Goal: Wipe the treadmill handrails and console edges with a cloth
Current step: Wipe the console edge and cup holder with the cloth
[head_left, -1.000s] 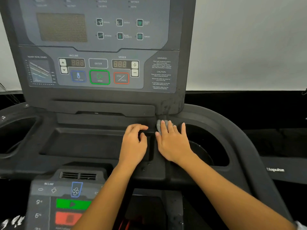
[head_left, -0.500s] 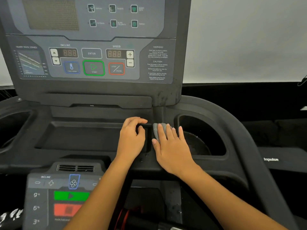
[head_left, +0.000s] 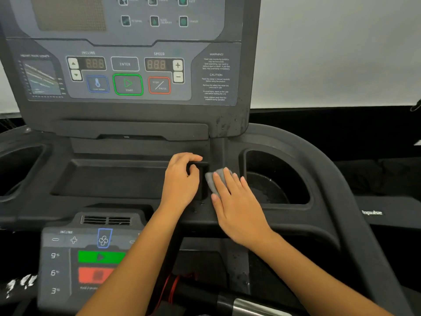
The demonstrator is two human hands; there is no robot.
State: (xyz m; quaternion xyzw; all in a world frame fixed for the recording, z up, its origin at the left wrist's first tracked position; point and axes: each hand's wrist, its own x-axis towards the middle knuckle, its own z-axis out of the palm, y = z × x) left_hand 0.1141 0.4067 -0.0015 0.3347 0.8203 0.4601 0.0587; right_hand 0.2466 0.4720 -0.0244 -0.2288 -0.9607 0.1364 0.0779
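Observation:
A small grey cloth (head_left: 215, 179) lies on the black ridge of the treadmill console (head_left: 136, 185), between the centre tray and the right cup holder. My right hand (head_left: 237, 201) lies flat on the cloth with straight fingers and presses it onto the ridge; most of the cloth is hidden under the fingers. My left hand (head_left: 182, 181) rests on the right end of the centre tray (head_left: 102, 179), its fingers curled over the tray's rim. A curved black handrail (head_left: 341, 190) sweeps round on the right.
The upright control panel (head_left: 127, 65) with its buttons stands just behind my hands. A deep cup holder (head_left: 275, 179) is right of the cloth, another (head_left: 18, 167) at far left. A lower keypad (head_left: 91, 258) sits below my left forearm. A metal grip (head_left: 250, 306) shows at the bottom.
My right hand has slid the cloth back toward me along the ridge, away from the base of the control panel. My left hand has stayed on the tray's rim.

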